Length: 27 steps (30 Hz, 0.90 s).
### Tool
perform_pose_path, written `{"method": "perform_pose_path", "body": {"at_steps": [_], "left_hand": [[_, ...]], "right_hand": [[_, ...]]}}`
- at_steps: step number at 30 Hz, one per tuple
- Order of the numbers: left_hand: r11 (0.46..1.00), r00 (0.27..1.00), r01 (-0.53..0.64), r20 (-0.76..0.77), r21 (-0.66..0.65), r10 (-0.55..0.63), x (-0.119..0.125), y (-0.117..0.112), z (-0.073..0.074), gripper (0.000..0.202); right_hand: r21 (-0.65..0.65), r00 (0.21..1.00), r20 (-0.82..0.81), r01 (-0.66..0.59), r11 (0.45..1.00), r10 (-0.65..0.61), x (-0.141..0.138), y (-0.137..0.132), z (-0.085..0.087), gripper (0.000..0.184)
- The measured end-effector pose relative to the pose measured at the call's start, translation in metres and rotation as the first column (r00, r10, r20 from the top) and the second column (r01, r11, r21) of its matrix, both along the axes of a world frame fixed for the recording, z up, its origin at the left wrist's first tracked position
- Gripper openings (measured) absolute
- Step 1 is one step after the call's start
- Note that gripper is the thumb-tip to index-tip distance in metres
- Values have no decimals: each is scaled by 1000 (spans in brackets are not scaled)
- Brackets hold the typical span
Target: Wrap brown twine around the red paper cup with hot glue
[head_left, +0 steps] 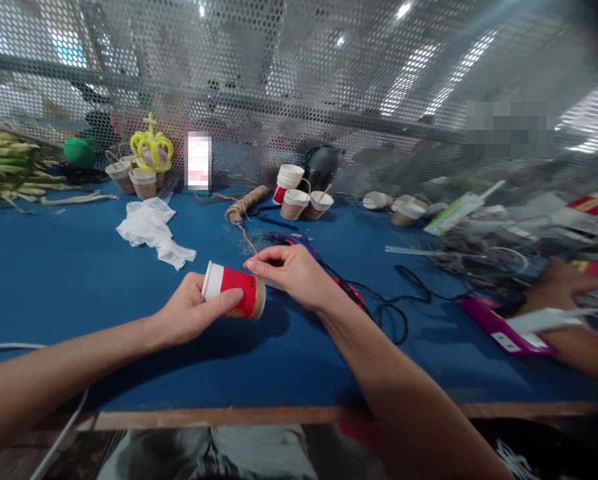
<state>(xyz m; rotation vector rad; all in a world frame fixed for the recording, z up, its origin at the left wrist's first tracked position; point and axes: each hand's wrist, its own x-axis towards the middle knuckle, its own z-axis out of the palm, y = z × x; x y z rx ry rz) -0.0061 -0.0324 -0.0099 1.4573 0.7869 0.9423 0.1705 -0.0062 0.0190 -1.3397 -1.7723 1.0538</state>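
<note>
My left hand (191, 308) is wrapped around a red and white paper cup (246, 287), which lies tilted on its side above the table. Brown twine is wound around the cup's base end. My right hand (291, 273) pinches a strand of twine (249, 243) between thumb and fingertips, just over the cup. That strand runs back to a roll of twine (251, 200) on the table. Behind my right hand lies a blue and red glue gun (301, 243), partly hidden by the hand, with a black cord.
A crumpled white cloth (151, 227) lies on the blue table (69, 267). Twine-wrapped cups (293, 205), a yellow crown (151, 150) and a lit screen (199, 162) stand along the mesh wall. At right, another person's hand (553, 293) is near a purple power strip (503, 327).
</note>
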Motion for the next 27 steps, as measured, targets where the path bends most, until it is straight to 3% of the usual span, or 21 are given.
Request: {"method": "perform_pose_path", "body": {"at_steps": [12,20,23,27], "left_hand": [[994,999,4,-45,108,0,-1,1,-4,20],[962,996,42,-88,271,-19,-4,2,-4,23],[946,993,24,-114,324,14,-5,3,-3,23],[916,987,27,-156,400,39,-7,5,-3,19]], "right_hand": [[-74,998,-58,-17,997,13,0,1,-2,20],[-6,994,100,32,999,-31,1,4,1,22],[-92,993,105,72,993,-62,4,2,10,29],[-293,994,-23,-105,950,102,9,-1,17,33]]}}
